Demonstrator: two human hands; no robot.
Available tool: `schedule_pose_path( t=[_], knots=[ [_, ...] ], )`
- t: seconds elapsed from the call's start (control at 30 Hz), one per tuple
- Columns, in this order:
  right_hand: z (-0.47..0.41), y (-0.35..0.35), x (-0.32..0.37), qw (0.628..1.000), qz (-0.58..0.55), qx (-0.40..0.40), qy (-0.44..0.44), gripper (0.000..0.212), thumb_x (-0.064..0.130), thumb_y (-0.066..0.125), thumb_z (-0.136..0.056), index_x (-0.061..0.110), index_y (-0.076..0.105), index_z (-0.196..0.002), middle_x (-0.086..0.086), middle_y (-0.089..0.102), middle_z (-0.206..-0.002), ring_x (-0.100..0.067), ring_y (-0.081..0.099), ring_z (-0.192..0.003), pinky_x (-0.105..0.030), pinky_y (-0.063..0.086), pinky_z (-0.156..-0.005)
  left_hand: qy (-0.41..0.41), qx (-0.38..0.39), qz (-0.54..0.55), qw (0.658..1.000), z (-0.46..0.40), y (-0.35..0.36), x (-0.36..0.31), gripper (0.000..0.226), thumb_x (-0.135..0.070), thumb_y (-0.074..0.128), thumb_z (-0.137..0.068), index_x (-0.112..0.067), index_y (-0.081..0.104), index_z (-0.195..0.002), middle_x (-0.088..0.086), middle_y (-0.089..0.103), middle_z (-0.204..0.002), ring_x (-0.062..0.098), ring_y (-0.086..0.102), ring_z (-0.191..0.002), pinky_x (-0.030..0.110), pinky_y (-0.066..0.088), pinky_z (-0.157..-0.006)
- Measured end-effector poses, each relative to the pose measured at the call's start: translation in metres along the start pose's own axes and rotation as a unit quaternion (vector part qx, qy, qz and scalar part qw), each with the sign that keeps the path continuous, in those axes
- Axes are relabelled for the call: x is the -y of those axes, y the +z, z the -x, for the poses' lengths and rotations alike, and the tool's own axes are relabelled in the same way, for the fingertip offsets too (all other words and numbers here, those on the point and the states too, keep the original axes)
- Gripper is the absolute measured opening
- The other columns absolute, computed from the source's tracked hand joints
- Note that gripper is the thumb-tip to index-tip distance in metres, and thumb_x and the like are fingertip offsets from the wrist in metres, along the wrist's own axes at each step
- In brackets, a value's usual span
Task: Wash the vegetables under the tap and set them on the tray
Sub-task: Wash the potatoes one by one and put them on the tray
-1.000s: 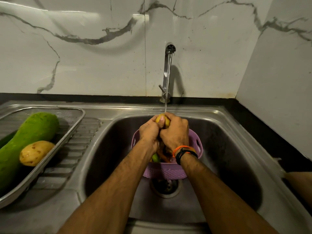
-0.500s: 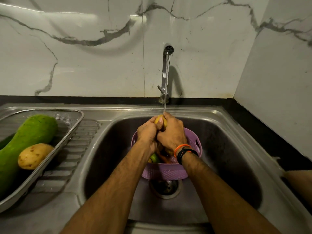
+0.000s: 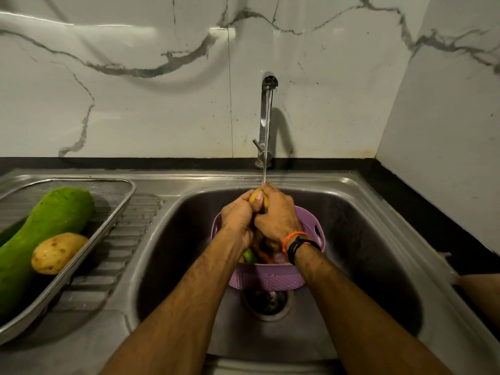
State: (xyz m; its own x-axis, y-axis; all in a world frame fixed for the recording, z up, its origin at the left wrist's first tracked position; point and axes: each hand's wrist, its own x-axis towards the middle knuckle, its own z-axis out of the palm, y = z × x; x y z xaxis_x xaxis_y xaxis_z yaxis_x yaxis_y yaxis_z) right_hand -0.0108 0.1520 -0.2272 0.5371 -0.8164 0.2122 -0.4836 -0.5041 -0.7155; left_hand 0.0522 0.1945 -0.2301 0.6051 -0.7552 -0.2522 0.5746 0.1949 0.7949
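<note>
Under the tap [image 3: 266, 117], over the steel sink [image 3: 359, 220], I have both hands pressed together around one yellowish vegetable [image 3: 256, 199], probably a potato, though only its top shows between the fingers. My left hand [image 3: 238, 216] curls round it from the left with the thumb lying across its top; my right hand [image 3: 278, 217] wraps it from the right, knuckles up. Thin water stream [image 3: 266, 147] runs from the spout and lands right where the hands meet. Right wrist carries an orange band [image 3: 293, 238] and a black band [image 3: 303, 246]. Directly below the hands sits a purple perforated basket [image 3: 270, 278] in the sink bowl, over the drain [image 3: 266, 301]. Inside it I can see a green piece [image 3: 249, 255] and something orange [image 3: 263, 256]; the rest is hidden by my wrists, cannot tell what. Left of the bowl, on the ribbed drainboard surface [image 3: 130, 234], rests a steel mesh tray [image 3: 113, 209]. Tray holds a large green gourd [image 3: 46, 234] lying at a slant and a potato [image 3: 58, 253] touching its right flank. Marble wall [image 3: 135, 104] behind, with grey veins.
</note>
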Motion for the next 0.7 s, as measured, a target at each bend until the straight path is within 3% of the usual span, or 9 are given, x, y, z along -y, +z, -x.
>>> schedule_pose_path(
  t=[0.13, 0.2, 0.3, 0.33, 0.4, 0.5, 0.6, 0.7],
  knots=[
    [0.008, -0.003, 0.0, 0.997, 0.003, -0.072, -0.012, 0.044, 0.005, 0.064, -0.084, 0.014, 0.06, -0.127, -0.007, 0.066, -0.116, -0.023, 0.061, -0.108, -0.025, 0.045, -0.089, -0.001, -0.017, 0.01, 1.0, -0.001, 0.002, 0.0, 0.025, 0.006, 0.06, -0.089, 0.0, 0.072, -0.11, 0.012, 0.072, -0.091, 0.019, 0.067, -0.083, 0.028, 0.061, -0.065],
    [0.006, -0.002, 0.0, 0.997, 0.006, -0.07, -0.017, 0.046, 0.004, 0.065, -0.082, 0.014, 0.058, -0.127, -0.008, 0.065, -0.118, -0.025, 0.06, -0.111, -0.028, 0.048, -0.091, -0.003, -0.014, 0.001, 1.0, -0.002, 0.001, 0.0, 0.024, 0.006, 0.06, -0.089, -0.002, 0.072, -0.108, 0.013, 0.074, -0.094, 0.02, 0.069, -0.086, 0.028, 0.06, -0.063],
    [-0.001, 0.001, 0.0, 1.0, 0.011, 0.007, -0.001, 0.076, 0.001, 0.066, -0.078, 0.01, 0.036, -0.147, -0.01, 0.041, -0.15, -0.028, 0.039, -0.138, -0.034, 0.036, -0.113, 0.0, 0.016, -0.018, 1.0, 0.001, 0.002, 0.001, 0.02, 0.005, 0.059, -0.091, -0.003, 0.072, -0.104, 0.011, 0.073, -0.09, 0.019, 0.068, -0.083, 0.027, 0.06, -0.065],
    [-0.003, 0.001, -0.001, 1.0, 0.015, 0.021, 0.001, 0.079, 0.001, 0.066, -0.077, 0.009, 0.033, -0.149, -0.01, 0.038, -0.152, -0.028, 0.036, -0.139, -0.037, 0.034, -0.115, 0.002, 0.021, -0.023, 1.0, 0.001, 0.002, 0.002, 0.02, 0.005, 0.058, -0.091, -0.003, 0.071, -0.104, 0.01, 0.073, -0.089, 0.018, 0.068, -0.082, 0.026, 0.06, -0.068],
    [-0.003, 0.002, -0.004, 1.0, 0.012, -0.002, -0.014, 0.066, 0.002, 0.067, -0.076, 0.011, 0.047, -0.138, -0.01, 0.053, -0.137, -0.025, 0.05, -0.126, -0.04, 0.044, -0.107, 0.006, 0.009, -0.023, 1.0, 0.001, 0.003, 0.002, 0.022, 0.006, 0.059, -0.091, -0.001, 0.069, -0.109, 0.011, 0.072, -0.091, 0.019, 0.068, -0.083, 0.028, 0.06, -0.072],
    [0.003, -0.001, -0.004, 0.996, 0.002, -0.088, -0.032, 0.038, 0.003, 0.065, -0.08, 0.016, 0.064, -0.116, -0.005, 0.068, -0.106, -0.017, 0.062, -0.096, -0.027, 0.052, -0.088, 0.009, -0.019, -0.01, 1.0, -0.001, 0.003, 0.001, 0.027, 0.006, 0.061, -0.089, 0.002, 0.069, -0.114, 0.013, 0.072, -0.094, 0.021, 0.068, -0.087, 0.031, 0.06, -0.074],
    [0.004, -0.002, 0.001, 0.996, -0.001, -0.085, -0.032, 0.034, 0.002, 0.065, -0.08, 0.014, 0.064, -0.113, -0.004, 0.067, -0.102, -0.012, 0.056, -0.089, -0.025, 0.05, -0.086, 0.015, -0.012, -0.023, 1.0, 0.003, 0.003, -0.001, 0.026, 0.006, 0.06, -0.09, -0.001, 0.07, -0.112, 0.011, 0.073, -0.092, 0.02, 0.068, -0.086, 0.029, 0.061, -0.071],
    [0.003, -0.002, 0.004, 0.999, -0.009, -0.014, -0.028, 0.047, 0.0, 0.066, -0.077, 0.014, 0.056, -0.121, -0.006, 0.061, -0.117, -0.019, 0.058, -0.106, -0.033, 0.05, -0.097, 0.021, -0.008, -0.043, 0.999, 0.005, 0.003, -0.002, 0.031, 0.007, 0.06, -0.089, 0.0, 0.067, -0.119, 0.017, 0.072, -0.107, 0.023, 0.069, -0.096, 0.029, 0.061, -0.076]
  ],
)
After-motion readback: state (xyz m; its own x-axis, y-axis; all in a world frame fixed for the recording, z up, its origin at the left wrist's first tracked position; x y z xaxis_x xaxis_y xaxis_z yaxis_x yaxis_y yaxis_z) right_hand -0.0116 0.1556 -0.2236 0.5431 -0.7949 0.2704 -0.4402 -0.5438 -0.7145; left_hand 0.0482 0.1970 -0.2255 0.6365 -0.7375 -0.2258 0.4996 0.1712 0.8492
